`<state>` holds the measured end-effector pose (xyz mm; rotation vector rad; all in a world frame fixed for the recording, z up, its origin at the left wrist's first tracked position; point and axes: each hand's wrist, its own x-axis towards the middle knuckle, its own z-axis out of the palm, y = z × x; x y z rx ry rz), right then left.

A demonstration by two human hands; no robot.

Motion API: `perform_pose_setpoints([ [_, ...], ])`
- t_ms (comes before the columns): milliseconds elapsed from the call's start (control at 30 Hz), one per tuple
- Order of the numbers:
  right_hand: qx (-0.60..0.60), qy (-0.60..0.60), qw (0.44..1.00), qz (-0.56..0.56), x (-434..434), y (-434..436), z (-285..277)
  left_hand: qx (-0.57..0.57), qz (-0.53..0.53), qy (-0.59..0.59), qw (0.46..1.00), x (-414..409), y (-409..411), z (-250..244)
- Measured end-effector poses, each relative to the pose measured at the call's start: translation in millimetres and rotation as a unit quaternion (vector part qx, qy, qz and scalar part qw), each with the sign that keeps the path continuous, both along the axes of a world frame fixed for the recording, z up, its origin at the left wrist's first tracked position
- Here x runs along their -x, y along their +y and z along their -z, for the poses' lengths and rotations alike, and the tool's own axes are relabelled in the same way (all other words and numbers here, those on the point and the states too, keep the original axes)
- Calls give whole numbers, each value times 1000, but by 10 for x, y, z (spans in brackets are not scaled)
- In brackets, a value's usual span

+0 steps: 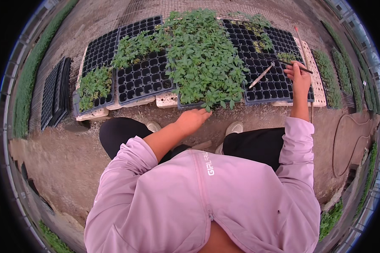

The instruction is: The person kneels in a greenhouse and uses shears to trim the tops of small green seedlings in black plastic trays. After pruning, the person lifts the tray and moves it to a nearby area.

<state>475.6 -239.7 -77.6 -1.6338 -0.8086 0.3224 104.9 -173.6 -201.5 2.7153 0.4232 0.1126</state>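
Observation:
My right hand [297, 72] is raised over the right-hand plug trays, its fingers pinching a thin dark rod [280, 60] that slants up to the left. Below the rod's far end, a pale stick-like tool [260, 77] lies across a black plug tray [256, 94]. My left hand [193, 120] is at the front edge of the middle tray, which is packed with leafy green seedlings [205, 57]. Its fingertips meet an overhanging leaf [207, 107]; whether they grip a stem is hidden.
To the left, two plug trays [142, 76] are partly filled with seedlings. White foam boards [167, 99] support the trays. A stack of black trays [55, 91] stands farther left. A long red-tipped pole [302, 47] leans at right, and a hose [334, 148] curves over the ground.

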Motion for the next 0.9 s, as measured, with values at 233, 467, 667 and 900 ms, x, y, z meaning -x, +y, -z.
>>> perform_pose_setpoints([
  [233, 249, -420, 859, 156, -3, -30, 455, 138, -179, 16, 974, -224, 126, 75],
  [467, 406, -572, 713, 10, 83, -5, 1291, 111, -167, 19, 979, -212, 137, 179],
  [667, 448, -546, 706, -57, 187, 30, 1364, 96, -142, 20, 985, -104, 66, 115],
  [900, 321, -95, 811, -480, 939, 108, 1102, 150, -53, -24, 987, -116, 115, 315],
])
